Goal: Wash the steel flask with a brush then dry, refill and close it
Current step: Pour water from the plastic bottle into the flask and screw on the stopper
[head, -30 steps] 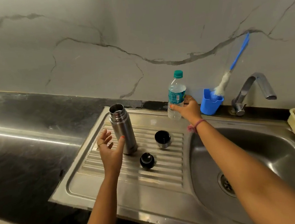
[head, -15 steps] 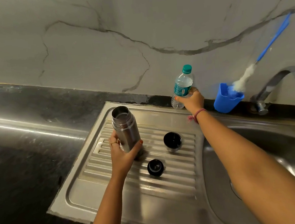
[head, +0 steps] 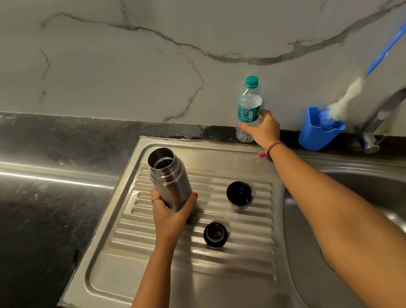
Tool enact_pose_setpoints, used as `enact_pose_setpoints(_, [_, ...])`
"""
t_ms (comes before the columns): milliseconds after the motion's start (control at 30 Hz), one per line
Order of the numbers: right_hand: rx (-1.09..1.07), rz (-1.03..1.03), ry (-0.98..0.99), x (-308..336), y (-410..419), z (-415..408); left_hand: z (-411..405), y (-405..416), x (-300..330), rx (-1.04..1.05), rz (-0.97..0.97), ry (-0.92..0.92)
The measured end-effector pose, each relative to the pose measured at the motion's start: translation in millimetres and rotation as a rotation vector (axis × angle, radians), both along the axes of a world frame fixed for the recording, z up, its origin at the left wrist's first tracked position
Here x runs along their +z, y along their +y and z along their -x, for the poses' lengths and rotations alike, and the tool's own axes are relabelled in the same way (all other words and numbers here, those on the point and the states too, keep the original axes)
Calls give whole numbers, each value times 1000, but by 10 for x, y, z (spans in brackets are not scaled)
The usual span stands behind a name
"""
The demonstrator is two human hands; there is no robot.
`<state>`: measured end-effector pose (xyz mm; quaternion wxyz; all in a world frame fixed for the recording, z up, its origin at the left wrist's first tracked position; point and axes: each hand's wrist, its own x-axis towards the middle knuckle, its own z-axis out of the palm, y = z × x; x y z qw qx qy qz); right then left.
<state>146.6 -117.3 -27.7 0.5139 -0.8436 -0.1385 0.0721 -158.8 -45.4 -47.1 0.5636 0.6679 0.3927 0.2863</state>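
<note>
Lighting: dim, warm indoor. Glare: bright streak along table (head: 41, 176); sheen on drainboard (head: 205, 258). Wide-angle bowing at edges. Brush (head: 345, 98) motion-blurred, right edge.

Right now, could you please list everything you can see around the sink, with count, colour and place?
steel flask: 1, silver, open, on the drainboard, in the left hand
cup lid: 1, steel with dark inside, on the drainboard
stopper: 1, black, on the drainboard nearer the camera
water bottle: 1, clear with green cap, by the wall, in the right hand
bottle brush: 1, blue handle, white head, in the holder
holder: 1, blue, beside the tap
tap: 1, steel
drainboard: 1, steel
sink basin: 1, steel, right
hands: left hand, right hand
</note>
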Motion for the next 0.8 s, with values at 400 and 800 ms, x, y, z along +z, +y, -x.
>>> enact_pose_setpoints(400, [60,35,-22,-44,-52,-16,10,-1,-3,25,21,-11])
enact_pose_setpoints(800, [69,-106,24,85,-478,574,8,-14,45,13,42,-44])
